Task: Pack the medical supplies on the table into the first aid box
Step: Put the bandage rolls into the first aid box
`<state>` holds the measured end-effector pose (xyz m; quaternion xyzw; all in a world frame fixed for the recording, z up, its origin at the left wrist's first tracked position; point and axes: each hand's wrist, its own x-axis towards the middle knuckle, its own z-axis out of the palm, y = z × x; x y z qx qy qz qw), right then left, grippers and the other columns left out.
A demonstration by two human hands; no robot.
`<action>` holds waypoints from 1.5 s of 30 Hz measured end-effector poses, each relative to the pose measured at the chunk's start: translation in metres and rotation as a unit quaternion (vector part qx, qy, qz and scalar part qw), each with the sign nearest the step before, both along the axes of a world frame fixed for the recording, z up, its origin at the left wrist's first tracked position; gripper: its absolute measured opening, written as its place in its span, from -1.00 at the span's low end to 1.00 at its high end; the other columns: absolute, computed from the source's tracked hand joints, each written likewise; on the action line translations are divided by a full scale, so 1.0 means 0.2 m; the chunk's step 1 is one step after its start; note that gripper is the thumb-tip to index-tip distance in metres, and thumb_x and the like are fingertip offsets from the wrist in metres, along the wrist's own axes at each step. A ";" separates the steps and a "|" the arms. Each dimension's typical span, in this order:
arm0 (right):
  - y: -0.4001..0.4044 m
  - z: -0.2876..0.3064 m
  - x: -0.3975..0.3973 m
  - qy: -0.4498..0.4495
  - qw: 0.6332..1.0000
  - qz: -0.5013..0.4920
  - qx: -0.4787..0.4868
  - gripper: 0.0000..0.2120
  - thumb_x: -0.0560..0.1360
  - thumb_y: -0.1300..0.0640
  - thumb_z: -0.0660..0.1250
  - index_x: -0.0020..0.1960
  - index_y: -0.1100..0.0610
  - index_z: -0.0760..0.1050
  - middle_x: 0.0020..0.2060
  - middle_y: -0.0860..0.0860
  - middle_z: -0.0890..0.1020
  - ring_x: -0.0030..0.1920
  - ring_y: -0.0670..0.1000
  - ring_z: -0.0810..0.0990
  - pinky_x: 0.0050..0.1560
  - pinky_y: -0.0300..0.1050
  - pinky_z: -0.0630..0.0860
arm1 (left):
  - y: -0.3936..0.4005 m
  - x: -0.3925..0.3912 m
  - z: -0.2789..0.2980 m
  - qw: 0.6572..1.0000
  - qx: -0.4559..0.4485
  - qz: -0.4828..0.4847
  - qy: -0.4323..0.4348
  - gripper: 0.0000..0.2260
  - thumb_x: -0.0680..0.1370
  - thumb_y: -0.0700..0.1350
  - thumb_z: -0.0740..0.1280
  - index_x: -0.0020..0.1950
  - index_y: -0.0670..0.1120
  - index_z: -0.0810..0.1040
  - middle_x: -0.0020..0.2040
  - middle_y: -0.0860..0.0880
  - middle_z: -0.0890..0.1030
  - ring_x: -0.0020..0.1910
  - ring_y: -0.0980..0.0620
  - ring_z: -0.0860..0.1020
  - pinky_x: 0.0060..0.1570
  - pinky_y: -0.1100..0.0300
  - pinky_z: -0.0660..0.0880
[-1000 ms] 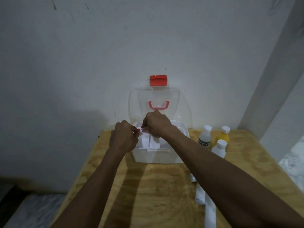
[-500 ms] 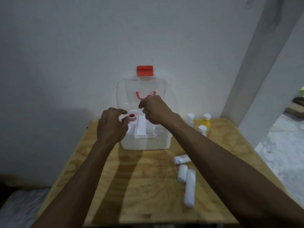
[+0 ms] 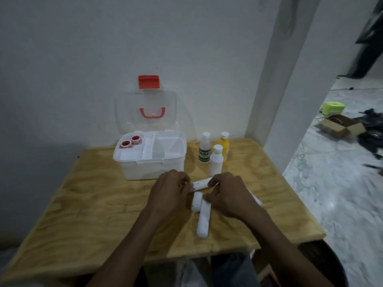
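The white first aid box stands open at the back of the wooden table, its clear lid leaning on the wall. Two red tape rolls lie in the tray's back left compartment. In front of the box, my left hand and my right hand each pinch one end of a white bandage roll, just above the table. A short white roll and a longer one lie below it between my hands. Another white roll peeks out from behind my right hand.
Three bottles stand right of the box: a white one with a green label, a yellow one and a plain white one. A white pillar rises at the table's back right corner. A cardboard box sits on the floor beyond.
Both hands left the box tray, where the red tape rolls now lie, and came back toward me to the bandage rolls. They took hold of the nearest roll. The camera tilted down and right.
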<state>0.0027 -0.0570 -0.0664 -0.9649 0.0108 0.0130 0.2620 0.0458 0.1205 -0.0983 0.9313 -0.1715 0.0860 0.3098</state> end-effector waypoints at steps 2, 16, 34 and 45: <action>0.01 -0.07 -0.05 0.035 0.999 -0.004 0.018 -0.57 0.40 -0.11 0.47 0.15 0.10 0.50 -0.01 0.03 0.63 -0.02 -0.01 0.60 -0.05 -0.13 0.50 | -0.03 -0.01 -0.04 0.998 0.007 0.008 0.056 -0.79 0.41 0.15 0.35 -0.12 0.07 0.66 -0.23 0.11 0.67 -0.24 0.16 0.62 -0.20 0.07 0.60; -0.07 -0.10 -0.05 0.045 0.998 -0.043 0.011 -0.59 0.38 0.01 0.48 0.14 0.17 0.50 -0.13 -0.01 0.52 0.03 0.03 0.57 -0.03 -0.15 0.44 | -0.12 -0.05 -0.02 0.987 0.023 0.022 0.155 -0.75 0.26 0.08 0.54 -0.16 0.00 0.64 -0.25 0.05 0.67 -0.21 0.06 0.63 -0.14 0.02 0.61; 0.31 0.27 0.25 -0.090 0.956 -0.019 0.277 -0.53 0.34 0.08 0.54 0.21 0.01 0.52 -0.23 -0.04 0.65 -0.18 -0.04 0.66 -0.12 0.01 0.66 | 0.38 -0.08 0.31 0.963 -0.216 0.159 0.018 -0.70 0.42 -0.17 0.48 0.10 0.09 0.64 -0.18 0.09 0.67 -0.23 0.16 0.64 -0.20 0.20 0.59; 0.76 0.31 0.68 -0.080 0.971 -0.015 0.223 -0.46 0.40 0.16 0.51 0.32 0.17 0.40 0.27 0.09 0.50 0.22 0.10 0.50 0.08 -0.15 0.40 | 0.59 0.31 0.40 0.976 -0.029 0.216 0.010 -0.69 0.48 -0.08 0.42 0.21 -0.11 0.61 0.02 -0.13 0.69 -0.16 0.00 0.59 -0.15 0.23 0.44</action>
